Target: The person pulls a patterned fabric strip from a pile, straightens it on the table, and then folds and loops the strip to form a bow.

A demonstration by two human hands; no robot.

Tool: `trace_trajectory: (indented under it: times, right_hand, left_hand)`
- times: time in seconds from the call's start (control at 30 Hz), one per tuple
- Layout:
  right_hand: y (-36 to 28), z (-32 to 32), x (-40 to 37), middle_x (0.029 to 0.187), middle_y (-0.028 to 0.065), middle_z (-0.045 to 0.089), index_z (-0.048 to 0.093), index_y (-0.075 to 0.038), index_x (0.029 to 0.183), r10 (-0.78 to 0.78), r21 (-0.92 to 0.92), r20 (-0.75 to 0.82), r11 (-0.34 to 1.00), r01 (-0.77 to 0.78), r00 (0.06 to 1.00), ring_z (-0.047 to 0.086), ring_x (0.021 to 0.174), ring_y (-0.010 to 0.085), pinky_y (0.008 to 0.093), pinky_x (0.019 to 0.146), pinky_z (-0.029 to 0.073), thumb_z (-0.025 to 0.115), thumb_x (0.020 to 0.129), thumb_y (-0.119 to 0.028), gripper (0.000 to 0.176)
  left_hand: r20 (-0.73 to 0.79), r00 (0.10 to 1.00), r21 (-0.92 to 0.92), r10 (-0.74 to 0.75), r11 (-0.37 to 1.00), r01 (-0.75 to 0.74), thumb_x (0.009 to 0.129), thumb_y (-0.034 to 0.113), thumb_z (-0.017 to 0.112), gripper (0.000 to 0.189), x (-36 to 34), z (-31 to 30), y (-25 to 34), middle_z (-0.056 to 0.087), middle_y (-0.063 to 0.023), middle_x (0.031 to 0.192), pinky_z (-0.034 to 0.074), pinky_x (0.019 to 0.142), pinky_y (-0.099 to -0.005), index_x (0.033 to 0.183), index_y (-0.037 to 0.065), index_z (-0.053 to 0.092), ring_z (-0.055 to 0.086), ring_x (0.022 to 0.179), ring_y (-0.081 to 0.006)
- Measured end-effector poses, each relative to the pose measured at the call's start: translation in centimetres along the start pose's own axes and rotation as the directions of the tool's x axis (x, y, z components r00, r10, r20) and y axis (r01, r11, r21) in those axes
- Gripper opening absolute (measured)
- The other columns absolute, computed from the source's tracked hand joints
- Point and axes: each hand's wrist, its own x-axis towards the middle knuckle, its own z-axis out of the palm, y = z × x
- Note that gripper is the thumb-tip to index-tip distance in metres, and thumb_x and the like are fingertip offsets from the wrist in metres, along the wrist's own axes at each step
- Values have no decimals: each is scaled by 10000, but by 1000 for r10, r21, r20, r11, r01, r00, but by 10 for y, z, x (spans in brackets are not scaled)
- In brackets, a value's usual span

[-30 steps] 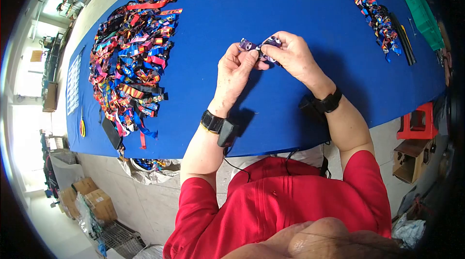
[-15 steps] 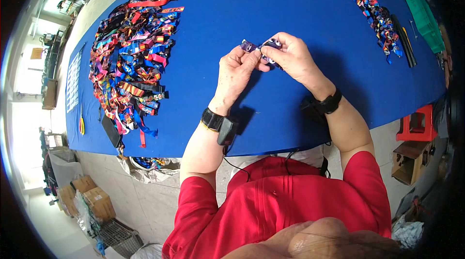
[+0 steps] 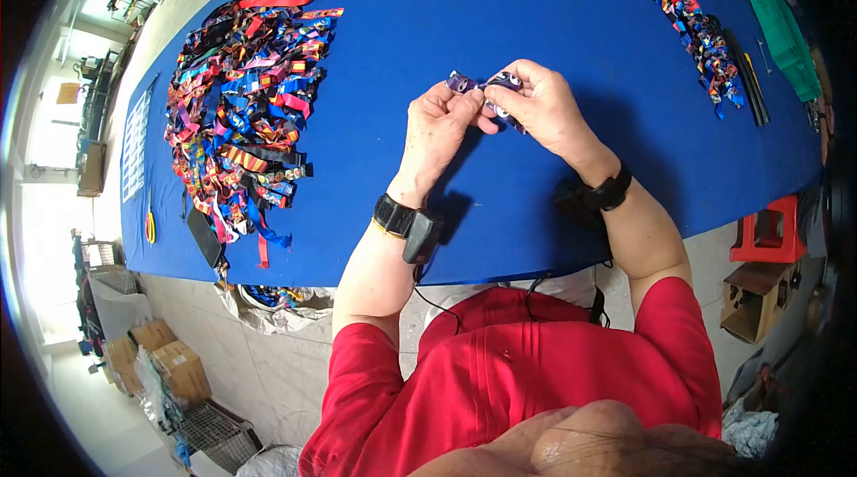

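A short purple printed ribbon (image 3: 461,82) with black and white patterning is gripped between both hands above the blue table, its middle bunched up or knotted. My left hand (image 3: 441,124) pinches it between thumb and fingers, and one end sticks out past the fingertips. Close beside it, my right hand (image 3: 539,108) pinches the other part, which loops over the index finger. The fingertips of both hands nearly meet and hide the middle of the ribbon.
A big heap of colourful printed ribbons (image 3: 245,102) lies on the blue tablecloth (image 3: 393,40) at left. Knotted ribbon pieces (image 3: 683,17) form a long row at right, near a green tray (image 3: 778,31). Yellow-handled scissors (image 3: 150,227) lie at the left edge. A red stool (image 3: 768,229) stands at lower right.
Both hands keep their pinch on the ribbon. The fingers and the ribbon's ends have shifted only slightly.
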Motion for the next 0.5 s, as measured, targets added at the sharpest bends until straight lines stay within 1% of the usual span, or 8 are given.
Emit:
trace_trajectory:
  times: [0.1,0.17,0.27,0.37,0.5]
  right_hand:
    - [-2,-2,1,857,51,728,684,15,993,-25,-32,-31,999,24,999,661,736,79,252,627,531,729,951,-108,138]
    - [-2,-6,3,867,47,728,682,14,989,-26,-23,-32,999,25,999,663,744,77,251,628,533,733,954,-113,142]
    - [-4,-7,4,880,53,729,677,18,985,-16,0,-37,1000,16,999,675,763,84,250,638,541,736,959,-119,151]
    - [-14,-6,1,889,69,731,673,27,985,14,20,-46,1000,-13,999,693,787,97,254,653,553,726,965,-114,152]
    - [-18,-6,0,897,89,735,669,39,989,39,41,-42,998,-37,998,709,801,110,260,668,563,710,968,-97,143]
  left_hand:
    - [33,999,-94,16,996,-13,1054,89,570,152,-1,0,1,749,-85,904,556,794,-273,1054,-32,661,738,804,-162]
    - [66,997,-140,30,990,-20,1065,73,535,164,-1,0,1,750,-96,957,560,845,-292,1090,-36,653,744,837,-182]
    - [90,996,-179,22,984,-5,1076,66,501,189,-1,2,3,740,-107,1035,558,885,-308,1145,-36,644,748,879,-201]
    - [148,989,-157,17,988,7,1080,90,488,239,-2,-1,2,729,-129,1132,563,935,-348,1226,-35,630,746,915,-224]
    - [161,987,-147,17,989,7,1081,88,483,245,-2,-1,3,728,-132,1138,564,936,-358,1242,-33,622,745,911,-224]
